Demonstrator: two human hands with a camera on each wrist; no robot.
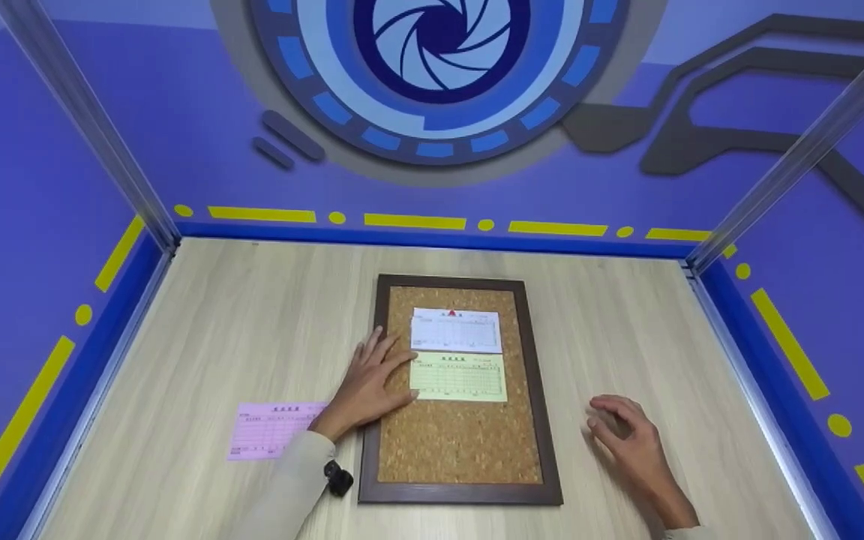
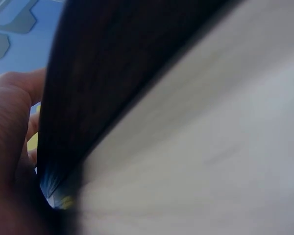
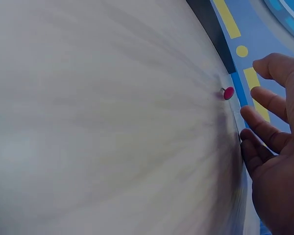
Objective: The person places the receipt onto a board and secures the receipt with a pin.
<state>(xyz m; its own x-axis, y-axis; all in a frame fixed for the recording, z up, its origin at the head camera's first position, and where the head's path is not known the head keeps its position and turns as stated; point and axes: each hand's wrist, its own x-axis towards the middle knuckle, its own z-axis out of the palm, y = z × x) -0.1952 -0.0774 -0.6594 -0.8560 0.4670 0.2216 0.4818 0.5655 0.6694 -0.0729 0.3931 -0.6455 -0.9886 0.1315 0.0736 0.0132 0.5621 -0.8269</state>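
A person's left hand (image 1: 370,384) spreads across the near-left frame of a cork board (image 1: 458,442), fingers extended and gripping nothing, index finger and thumb reaching the left edge of a pale yellow slip (image 1: 459,379). The single board lies flat on the wooden table (image 1: 252,322), under that hand's fingers and to its right, its long axis running away from the person.

Three printed slips are seen, one each of yellow, white and pink. The yellow one lies beside the left fingertips; the white slip (image 1: 456,332) sits just past it, farther from the person. Both stretch their long axes across the board, with printed headings along the far edge. The pink slip (image 1: 271,433) rests on the table left of the left wrist, partly covered by it. The headings and grid text are too small to read.

Two red pins appear: a red pushpin (image 1: 452,313) at the white slip's top middle, and a second red pin (image 3: 228,93) on the table just off the fingertips of the right hand (image 1: 631,439), which curves loosely, holding nothing. That pin's round head faces the fingers.
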